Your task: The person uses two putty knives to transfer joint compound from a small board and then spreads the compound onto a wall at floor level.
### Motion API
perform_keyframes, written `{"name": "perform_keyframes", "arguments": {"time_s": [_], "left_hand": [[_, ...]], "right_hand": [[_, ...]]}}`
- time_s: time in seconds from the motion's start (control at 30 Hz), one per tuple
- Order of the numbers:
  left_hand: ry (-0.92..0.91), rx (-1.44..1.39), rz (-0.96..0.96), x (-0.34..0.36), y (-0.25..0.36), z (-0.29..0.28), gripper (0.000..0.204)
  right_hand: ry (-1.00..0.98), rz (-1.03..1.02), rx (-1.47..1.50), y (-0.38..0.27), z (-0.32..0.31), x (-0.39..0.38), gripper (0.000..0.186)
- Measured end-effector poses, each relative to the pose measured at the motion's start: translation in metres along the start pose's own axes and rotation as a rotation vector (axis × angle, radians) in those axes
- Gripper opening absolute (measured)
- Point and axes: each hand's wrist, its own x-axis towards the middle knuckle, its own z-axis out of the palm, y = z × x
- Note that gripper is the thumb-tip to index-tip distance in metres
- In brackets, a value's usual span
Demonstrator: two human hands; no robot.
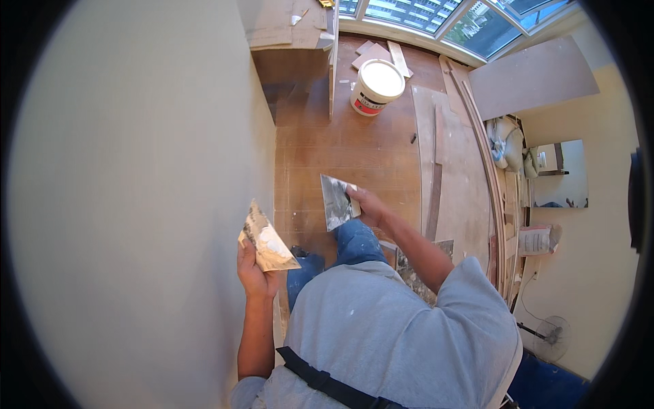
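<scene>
My left hand [253, 273] is closed around the edge of a tan, putty-smeared plate [262, 242], held tilted near the wall. A lump of white putty [272, 242] sits on it. My right hand [368, 206] grips a wide metal putty knife [338, 204] by its handle side, the thumb lying along it. Its shiny blade is smeared and points left, apart from the plate. Both are held in front of my body, above the wooden floor. On my left rises a smooth pale wall [150, 204], which neither tool visibly touches.
Ahead on the wooden floor [347, 150] stands a white bucket [379, 87]. A cardboard-topped cabinet [289, 34] juts from the left wall. Boards and long strips [477, 136] lie along the right, with sacks [505, 143], a leaning panel [535, 76] and a fan [550, 338] beyond.
</scene>
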Motion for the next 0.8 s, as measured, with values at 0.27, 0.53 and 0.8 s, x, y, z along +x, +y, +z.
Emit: {"name": "perform_keyframes", "arguments": {"time_s": [0.27,0.53,0.8], "left_hand": [[0.257,-0.017,0.258,0.075,-0.055,0.056,0.037],[0.670,-0.158,0.494,0.150,-0.108,0.133,0.043],[0.735,-0.250,0.668,0.152,-0.113,0.150,0.041]], "right_hand": [[0.082,0.341,-0.711,-0.064,-0.067,0.086,0.029],[-0.244,0.841,-1.081,-0.113,-0.127,0.230,0.037],[-0.398,1.559,-0.584,-0.141,-0.184,0.249,0.043]]}}
